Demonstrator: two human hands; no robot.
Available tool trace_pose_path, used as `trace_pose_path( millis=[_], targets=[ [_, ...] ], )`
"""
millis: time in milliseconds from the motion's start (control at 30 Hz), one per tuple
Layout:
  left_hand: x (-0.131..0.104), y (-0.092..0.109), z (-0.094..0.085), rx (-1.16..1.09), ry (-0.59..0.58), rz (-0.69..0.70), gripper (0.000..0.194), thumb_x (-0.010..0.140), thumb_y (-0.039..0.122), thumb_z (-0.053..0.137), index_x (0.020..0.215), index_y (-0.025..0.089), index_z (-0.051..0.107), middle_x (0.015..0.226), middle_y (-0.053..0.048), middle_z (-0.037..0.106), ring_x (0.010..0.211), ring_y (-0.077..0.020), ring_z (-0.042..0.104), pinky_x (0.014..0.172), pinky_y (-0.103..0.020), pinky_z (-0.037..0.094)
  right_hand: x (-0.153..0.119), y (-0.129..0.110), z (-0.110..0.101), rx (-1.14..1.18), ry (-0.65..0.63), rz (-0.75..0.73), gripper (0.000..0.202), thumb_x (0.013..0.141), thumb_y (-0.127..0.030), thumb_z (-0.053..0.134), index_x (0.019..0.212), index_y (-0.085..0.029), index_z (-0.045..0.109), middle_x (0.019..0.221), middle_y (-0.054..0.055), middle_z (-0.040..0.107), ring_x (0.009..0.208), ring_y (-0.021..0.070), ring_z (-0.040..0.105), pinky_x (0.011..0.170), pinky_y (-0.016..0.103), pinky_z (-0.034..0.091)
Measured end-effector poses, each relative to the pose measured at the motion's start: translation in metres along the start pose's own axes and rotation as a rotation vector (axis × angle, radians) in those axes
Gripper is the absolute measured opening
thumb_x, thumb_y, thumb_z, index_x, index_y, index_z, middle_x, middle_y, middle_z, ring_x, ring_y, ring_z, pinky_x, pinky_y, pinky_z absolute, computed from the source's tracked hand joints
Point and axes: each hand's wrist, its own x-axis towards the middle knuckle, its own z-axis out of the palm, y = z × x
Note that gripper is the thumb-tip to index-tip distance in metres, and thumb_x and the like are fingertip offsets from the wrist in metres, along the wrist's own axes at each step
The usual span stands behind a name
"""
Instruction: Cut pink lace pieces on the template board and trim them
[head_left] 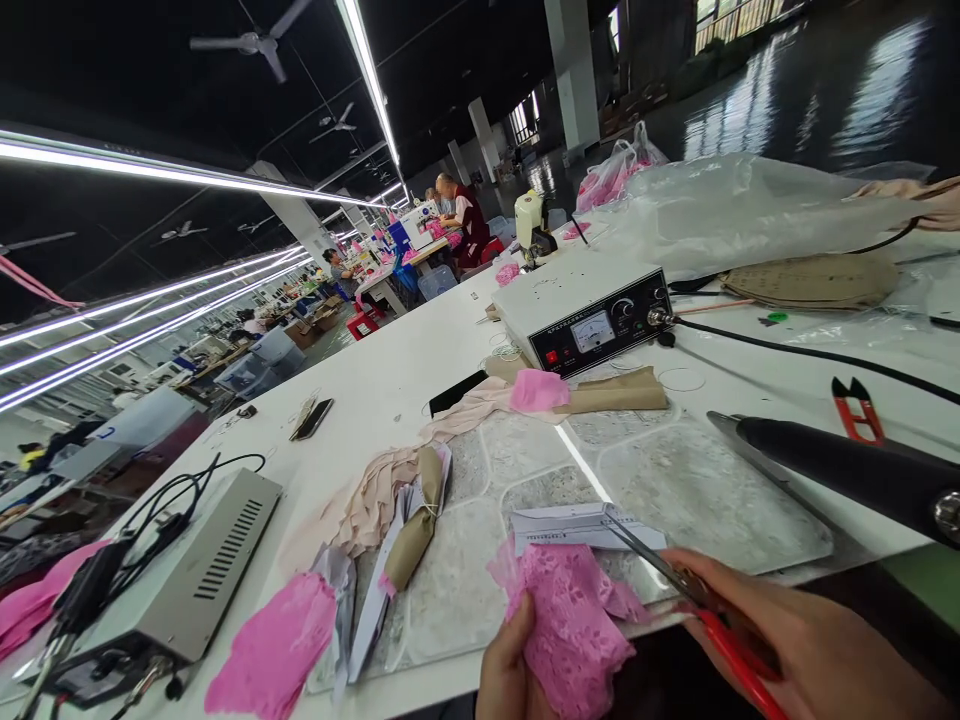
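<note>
My left hand pinches a piece of pink lace fabric at the bottom centre, near the table's front edge. My right hand is wrapped round red-handled scissors. The scissor blades point up and left, their tips over a white printed paper strip that lies just above the lace. To the left, a rolled olive bundle tied with string rests on folded paper, beside beige fabric strips and another pink fabric piece.
A black-fronted control box stands at the back, with a grey box at left. Small red snips and large black-handled shears lie at right. Plastic bags cover the back right. People sit at sewing machines far off.
</note>
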Motion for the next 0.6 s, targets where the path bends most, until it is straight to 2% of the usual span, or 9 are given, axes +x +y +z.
trace_pose_path(
  millis=[67, 100, 167, 267, 367, 433, 500, 567, 600],
  targets=[
    [-0.001, 0.004, -0.003, 0.009, -0.023, -0.021, 0.038, 0.088, 0.04, 0.062, 0.114, 0.014, 0.071, 0.12, -0.016, 0.069, 0.12, -0.0337, 0.059, 0.108, -0.048, 0.037, 0.034, -0.027, -0.003, -0.193, 0.076, -0.203, 0.047, 0.083, -0.022, 0.049, 0.128, -0.025, 0.058, 0.117, 0.009, 0.07, 0.099, 0.0277, 0.068, 0.08, 0.037, 0.055],
    [-0.001, 0.006, -0.004, 0.009, -0.036, -0.031, 0.039, 0.088, 0.04, 0.062, 0.115, 0.013, 0.071, 0.119, -0.017, 0.069, 0.12, -0.0342, 0.059, 0.108, -0.049, 0.037, 0.051, -0.039, 0.0, -0.298, 0.053, -0.251, 0.048, 0.082, -0.018, 0.048, 0.129, -0.02, 0.056, 0.114, 0.011, 0.07, 0.101, 0.0276, 0.067, 0.08, 0.037, 0.054],
    [-0.002, 0.009, -0.007, -0.001, -0.054, -0.047, 0.04, 0.088, 0.04, 0.063, 0.116, 0.012, 0.069, 0.119, -0.018, 0.069, 0.119, -0.035, 0.059, 0.108, -0.05, 0.037, 0.082, -0.057, 0.01, -0.423, -0.002, -0.273, 0.04, 0.082, -0.013, 0.049, 0.121, -0.018, 0.059, 0.101, 0.011, 0.071, 0.097, 0.0274, 0.066, 0.078, 0.036, 0.052],
    [-0.003, 0.013, -0.01, -0.026, -0.058, -0.05, 0.042, 0.086, 0.039, 0.066, 0.117, 0.012, 0.069, 0.119, -0.018, 0.069, 0.118, -0.035, 0.06, 0.108, -0.049, 0.037, 0.121, -0.065, 0.021, -0.47, -0.037, -0.245, 0.026, 0.083, -0.01, 0.049, 0.103, -0.019, 0.064, 0.089, 0.008, 0.072, 0.08, 0.0248, 0.068, 0.065, 0.031, 0.048],
    [-0.005, 0.016, -0.014, -0.036, -0.067, -0.043, 0.046, 0.085, 0.041, 0.066, 0.12, 0.012, 0.067, 0.117, -0.018, 0.07, 0.118, -0.0349, 0.061, 0.108, -0.049, 0.037, 0.147, -0.06, 0.017, -0.501, 0.019, -0.15, 0.027, 0.085, -0.013, 0.048, 0.108, -0.019, 0.062, 0.091, 0.011, 0.072, 0.079, 0.0272, 0.067, 0.061, 0.031, 0.044],
    [-0.005, 0.018, -0.016, -0.042, -0.077, -0.035, 0.048, 0.084, 0.042, 0.067, 0.122, 0.012, 0.066, 0.117, -0.017, 0.07, 0.118, -0.035, 0.06, 0.108, -0.049, 0.037, 0.152, -0.054, 0.006, -0.497, 0.071, -0.095, 0.032, 0.087, -0.017, 0.047, 0.116, -0.017, 0.059, 0.099, 0.015, 0.071, 0.089, 0.0319, 0.066, 0.064, 0.034, 0.044],
    [-0.006, 0.02, -0.017, -0.05, -0.083, -0.03, 0.049, 0.084, 0.042, 0.067, 0.121, 0.011, 0.067, 0.117, -0.017, 0.07, 0.119, -0.0352, 0.059, 0.109, -0.048, 0.037, 0.144, -0.049, -0.003, -0.457, 0.106, -0.057, 0.037, 0.089, -0.022, 0.044, 0.123, -0.016, 0.055, 0.107, 0.018, 0.068, 0.097, 0.0356, 0.064, 0.067, 0.037, 0.046],
    [-0.005, 0.022, -0.016, -0.056, -0.083, -0.035, 0.049, 0.084, 0.043, 0.066, 0.12, 0.01, 0.068, 0.117, -0.017, 0.07, 0.12, -0.0352, 0.058, 0.109, -0.048, 0.036, 0.124, -0.044, -0.007, -0.378, 0.096, -0.031, 0.038, 0.092, -0.029, 0.04, 0.126, -0.018, 0.052, 0.106, 0.016, 0.069, 0.093, 0.0326, 0.067, 0.066, 0.037, 0.048],
    [-0.005, 0.023, -0.014, -0.057, -0.085, -0.041, 0.049, 0.084, 0.044, 0.066, 0.12, 0.011, 0.067, 0.117, -0.017, 0.07, 0.121, -0.0352, 0.058, 0.109, -0.048, 0.036, 0.112, -0.043, -0.006, -0.31, 0.075, -0.008, 0.037, 0.093, -0.035, 0.04, 0.123, -0.019, 0.053, 0.093, 0.013, 0.071, 0.079, 0.0285, 0.068, 0.061, 0.035, 0.048]
  ],
)
